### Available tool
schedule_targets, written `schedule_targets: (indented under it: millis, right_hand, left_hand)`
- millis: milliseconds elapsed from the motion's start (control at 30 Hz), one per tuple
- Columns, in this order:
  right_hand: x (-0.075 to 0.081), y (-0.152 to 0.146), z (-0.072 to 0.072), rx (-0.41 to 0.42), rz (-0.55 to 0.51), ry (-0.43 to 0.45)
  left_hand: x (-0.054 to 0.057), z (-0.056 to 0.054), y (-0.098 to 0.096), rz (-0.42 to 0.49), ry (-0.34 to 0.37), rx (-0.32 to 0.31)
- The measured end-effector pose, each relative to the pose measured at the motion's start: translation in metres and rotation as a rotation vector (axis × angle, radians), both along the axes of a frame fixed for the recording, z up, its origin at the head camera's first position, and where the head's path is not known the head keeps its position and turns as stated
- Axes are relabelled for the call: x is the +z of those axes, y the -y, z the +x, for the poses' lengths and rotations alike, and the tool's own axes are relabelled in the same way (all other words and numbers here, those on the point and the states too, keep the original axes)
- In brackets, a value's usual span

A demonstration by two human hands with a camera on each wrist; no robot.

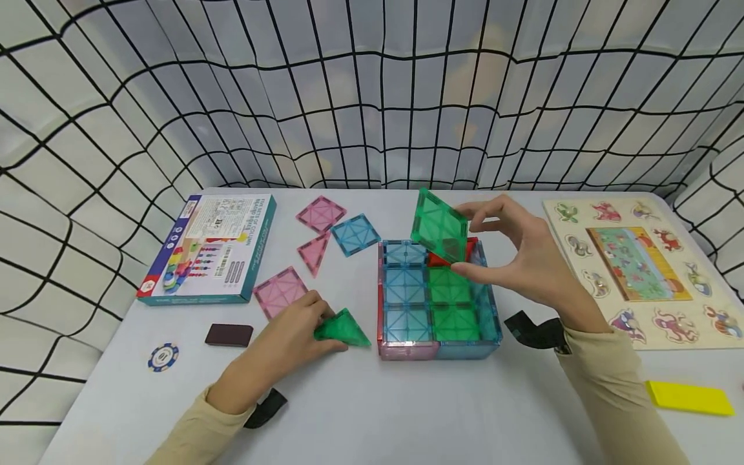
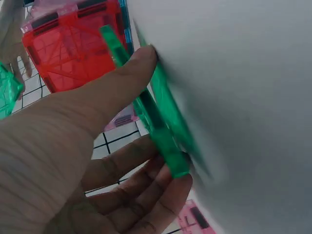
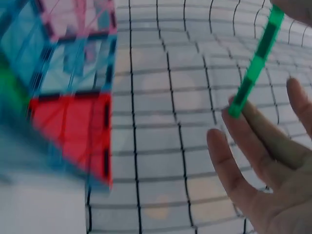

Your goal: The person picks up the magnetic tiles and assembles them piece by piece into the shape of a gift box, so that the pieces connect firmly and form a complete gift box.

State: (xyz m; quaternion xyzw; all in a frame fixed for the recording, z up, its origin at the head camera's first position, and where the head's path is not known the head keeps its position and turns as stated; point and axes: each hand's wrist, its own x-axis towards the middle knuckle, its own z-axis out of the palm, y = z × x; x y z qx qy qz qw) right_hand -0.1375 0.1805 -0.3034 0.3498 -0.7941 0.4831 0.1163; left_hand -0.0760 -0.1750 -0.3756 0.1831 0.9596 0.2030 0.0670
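Observation:
My right hand [image 1: 517, 252] pinches a green square magnetic tile [image 1: 440, 226] by its edges, tilted above the back of a box built from magnetic tiles [image 1: 409, 349]. That box has blue, red and pink walls, and blue and green squares show inside it. Left of the box, my left hand [image 1: 293, 329] grips a green triangular tile [image 1: 343, 328] between thumb and fingers, low over the table. In the left wrist view the triangle [image 2: 158, 129] is seen edge-on. A pink square tile [image 1: 280, 290] lies beside the left hand, partly covered by it.
Behind the left hand lie a pink square [image 1: 321, 214], a blue square [image 1: 355, 234] and a pink triangle [image 1: 314, 253]. A boxed toy [image 1: 209, 248], dark block [image 1: 229, 334] and poker chip [image 1: 163, 357] are left. A puzzle board [image 1: 630, 323] and yellow block [image 1: 690, 397] are right.

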Motion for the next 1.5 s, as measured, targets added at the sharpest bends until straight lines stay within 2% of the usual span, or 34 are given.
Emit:
schedule_targets:
  millis: [100, 167, 233, 333, 400, 467, 533, 667, 833, 967, 1133, 1300, 1400, 1500]
  right_hand:
    - [-0.011, -0.015, -0.013, 0.021, 0.045, -0.001]
    - [-0.019, -0.027, -0.021, 0.036, 0.064, 0.013]
    - [-0.026, -0.036, -0.027, 0.051, 0.071, 0.048]
    - [-0.036, -0.046, -0.034, 0.065, 0.075, 0.105]
    - [-0.041, -0.048, -0.037, 0.069, 0.083, 0.143]
    - [-0.043, -0.047, -0.038, 0.077, 0.089, 0.169]
    - [-0.045, -0.045, -0.039, 0.087, 0.101, 0.187]
    - [-0.045, -0.042, -0.040, 0.098, 0.094, 0.203]
    - [-0.046, -0.050, -0.042, 0.111, -0.048, 0.211]
    - [-0.050, -0.057, -0.045, 0.132, -0.153, 0.217]
    - [-0.051, -0.058, -0.047, 0.121, -0.131, 0.242]
    - [-0.051, -0.062, -0.047, 0.124, -0.163, 0.255]
    - [-0.052, -0.066, -0.046, 0.118, -0.202, 0.270]
    - [-0.054, -0.070, -0.045, 0.109, -0.225, 0.285]
  left_hand:
    - [0.009, -0.008, -0.002, -0.021, 0.039, -0.025]
    - [0.018, -0.014, -0.004, -0.004, 0.060, -0.042]
    - [0.026, -0.024, -0.008, 0.058, 0.058, -0.041]
    - [0.036, -0.041, -0.020, 0.197, 0.022, -0.016]
    - [0.038, -0.055, -0.032, 0.279, -0.003, -0.011]
    - [0.037, -0.067, -0.045, 0.322, -0.017, -0.028]
    - [0.034, -0.079, -0.059, 0.342, -0.028, -0.064]
    - [0.033, -0.101, -0.081, 0.304, -0.054, -0.160]
    - [0.040, -0.124, -0.097, 0.233, -0.002, -0.293]
    - [0.043, -0.131, -0.103, 0.157, 0.041, -0.330]
    - [0.052, -0.132, -0.104, 0.041, 0.060, -0.367]
    - [0.064, -0.135, -0.113, -0.019, 0.092, -0.431]
    - [0.065, -0.138, -0.124, -0.047, 0.085, -0.453]
    - [0.060, -0.141, -0.132, -0.068, 0.043, -0.464]
